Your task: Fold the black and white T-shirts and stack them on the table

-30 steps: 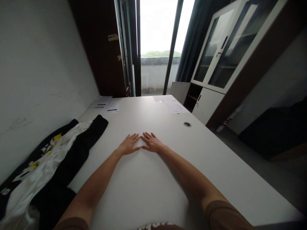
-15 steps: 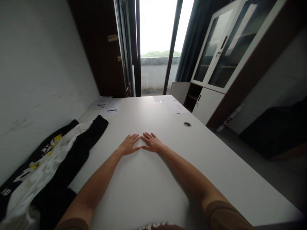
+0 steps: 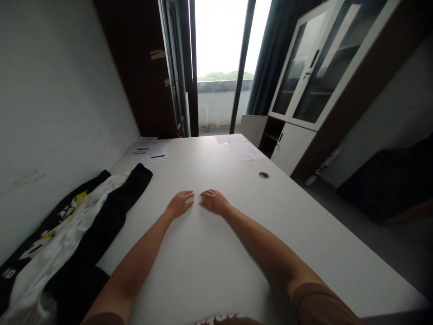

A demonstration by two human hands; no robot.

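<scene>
My left hand [image 3: 180, 204] rests on the white table [image 3: 203, 262], its fingers bent inward and its thumb apart from them. Facing it across a narrow gap, my right hand [image 3: 215, 201] is curled in the same way, fingertips down on the tabletop. Neither hand holds anything. To the left of my left arm lie garments in a row: a black one [image 3: 111, 216], a white one [image 3: 72, 225] and a dark one with yellow and white print [image 3: 50, 225].
Printed sheets [image 3: 150, 151] with dark marks lie at the far left corner, and more papers [image 3: 245, 150] at the far right. A round cable hole [image 3: 264, 175] is set near the right edge. A white cabinet [image 3: 296, 144] stands beyond; a wall [image 3: 67, 113] borders the left.
The fingers of both hands, flat and spread before, have curled inward. The fingertips have drawn slightly apart, leaving a wider gap between the hands. The garments and papers lie as before.
</scene>
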